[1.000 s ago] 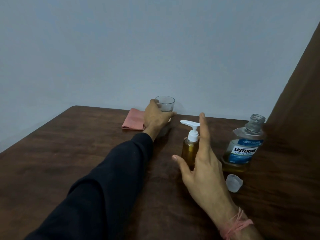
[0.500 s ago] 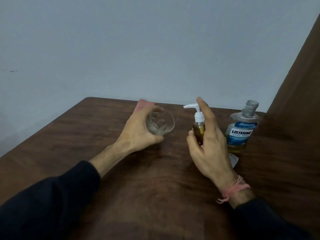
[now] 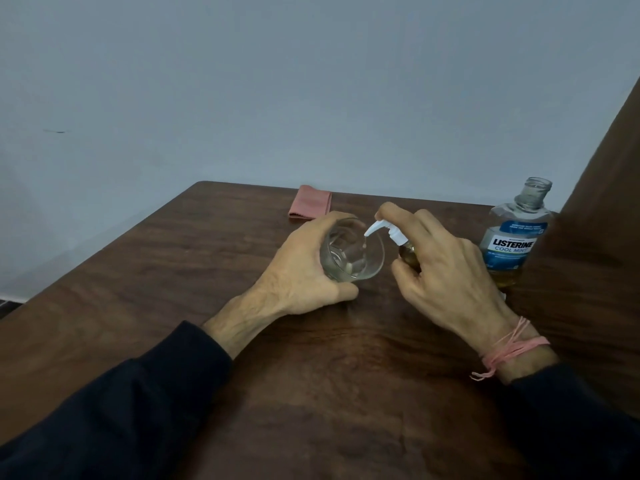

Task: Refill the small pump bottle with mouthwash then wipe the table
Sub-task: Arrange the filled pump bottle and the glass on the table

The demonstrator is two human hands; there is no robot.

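Observation:
My left hand [image 3: 301, 268] grips a clear glass [image 3: 353, 251], tilted with its mouth toward the right, just above the brown table [image 3: 173, 271]. My right hand [image 3: 446, 271] holds the small pump bottle [image 3: 408, 252] of amber liquid, tilted left. The forefinger lies on its white pump head, and the nozzle [image 3: 372, 230] reaches over the glass rim. The large mouthwash bottle [image 3: 512, 237], blue label, stands uncapped at the right. A folded pink cloth [image 3: 310, 201] lies at the table's far edge.
A grey wall runs behind the table. A dark brown surface [image 3: 602, 202] rises at the right beside the mouthwash bottle. The table's left edge slants toward me.
My left hand brought the glass from the back of the table toward the middle and tilted it. My right hand took hold of the pump bottle, lifted it and tipped its nozzle over the glass.

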